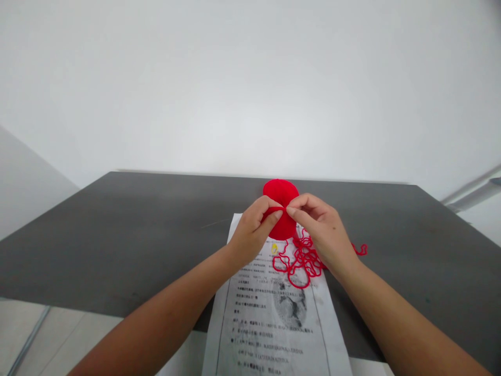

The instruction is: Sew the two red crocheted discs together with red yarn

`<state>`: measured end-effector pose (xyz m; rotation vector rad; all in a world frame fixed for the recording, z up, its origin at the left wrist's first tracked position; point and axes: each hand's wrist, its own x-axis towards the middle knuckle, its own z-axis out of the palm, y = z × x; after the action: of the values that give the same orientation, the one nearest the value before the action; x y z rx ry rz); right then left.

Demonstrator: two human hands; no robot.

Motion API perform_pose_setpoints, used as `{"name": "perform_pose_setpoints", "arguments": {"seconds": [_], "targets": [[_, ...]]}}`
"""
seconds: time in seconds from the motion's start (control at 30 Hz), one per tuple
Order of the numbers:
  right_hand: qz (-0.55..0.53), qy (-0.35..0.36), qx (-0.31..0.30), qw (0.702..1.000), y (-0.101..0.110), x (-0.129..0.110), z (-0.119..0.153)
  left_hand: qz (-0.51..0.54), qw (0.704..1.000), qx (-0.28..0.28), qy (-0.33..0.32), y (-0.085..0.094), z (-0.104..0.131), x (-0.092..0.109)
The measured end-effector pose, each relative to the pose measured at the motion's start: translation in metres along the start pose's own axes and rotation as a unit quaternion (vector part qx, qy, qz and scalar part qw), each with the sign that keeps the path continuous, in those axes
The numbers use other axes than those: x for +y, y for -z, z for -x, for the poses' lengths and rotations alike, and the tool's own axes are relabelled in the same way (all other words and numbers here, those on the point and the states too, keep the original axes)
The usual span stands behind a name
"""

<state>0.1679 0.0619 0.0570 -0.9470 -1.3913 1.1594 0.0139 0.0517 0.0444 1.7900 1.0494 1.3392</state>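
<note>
My left hand [250, 227] pinches a thin red strip of yarn work between thumb and forefinger. From the right, my right hand [326, 227] closes thumb and forefinger on the same red yarn, the fingertips of both hands almost meeting. Behind and below the fingertips shows a rounded red mass of yarn [279, 188]; whether it is a separate ball or joined to the held strip, I cannot tell. A loose tangle of red yarn [303, 261] lies under my right hand, on a printed sheet [270, 339]. One end of yarn [362, 250] sticks out beyond my right wrist.
The dark grey table [136, 230] runs up to a white wall [235, 94]. A small yellow thing [274, 249] rests on the sheet beside the tangle. The sheet hangs past the table's front edge. A grey metal bar [475, 193] is at the far right.
</note>
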Motion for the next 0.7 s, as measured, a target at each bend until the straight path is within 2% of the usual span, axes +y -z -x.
{"name": "perform_pose_setpoints", "arguments": {"seconds": [0.3,0.7], "targets": [[0.023,0.012,-0.003,1.0,0.0002,-0.0009,-0.0008,-0.019,1.0,-0.001,0.014,0.0013,-0.0001,0.0004],[0.024,0.013,0.0,1.0,0.0006,-0.0009,0.0002,-0.035,0.999,-0.01,-0.002,-0.0001,-0.0001,0.0007]]}}
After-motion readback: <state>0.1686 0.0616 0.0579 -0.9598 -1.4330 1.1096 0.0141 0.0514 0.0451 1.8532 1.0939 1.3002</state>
